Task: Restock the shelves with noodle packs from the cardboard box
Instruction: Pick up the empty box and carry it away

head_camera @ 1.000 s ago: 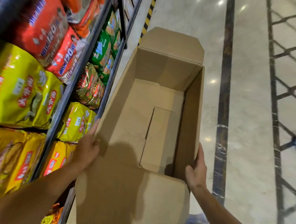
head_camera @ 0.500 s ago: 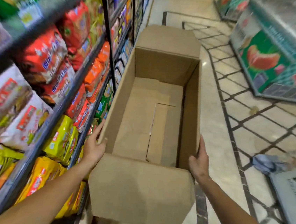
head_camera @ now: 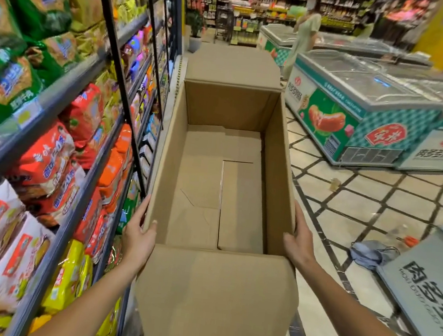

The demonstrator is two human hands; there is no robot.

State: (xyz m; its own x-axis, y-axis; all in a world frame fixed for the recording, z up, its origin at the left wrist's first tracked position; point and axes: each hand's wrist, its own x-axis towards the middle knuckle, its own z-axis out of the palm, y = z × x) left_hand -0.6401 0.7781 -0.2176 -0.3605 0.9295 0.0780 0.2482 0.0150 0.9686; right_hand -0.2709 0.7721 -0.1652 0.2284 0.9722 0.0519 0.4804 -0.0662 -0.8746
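I hold an open cardboard box (head_camera: 212, 298) in front of me, flaps spread, and nothing lies inside it. My left hand (head_camera: 137, 234) grips its left wall, thumb hooked over the rim. On the opposite side, my right hand (head_camera: 298, 241) presses flat against the outside of the right wall. Shelves (head_camera: 67, 91) on my left are packed with noodle packs (head_camera: 43, 160) in red, white, yellow, orange and green wrappers.
Chest freezers (head_camera: 358, 100) line the right side of the aisle, one close at my lower right (head_camera: 426, 288). A blue cloth (head_camera: 370, 253) and small litter lie on the tiled floor. A person (head_camera: 303, 37) stands far down the aisle near more shelves.
The box has come up from near the floor to chest height and my view has tilted up along the aisle. Both hands kept their hold on the box walls.
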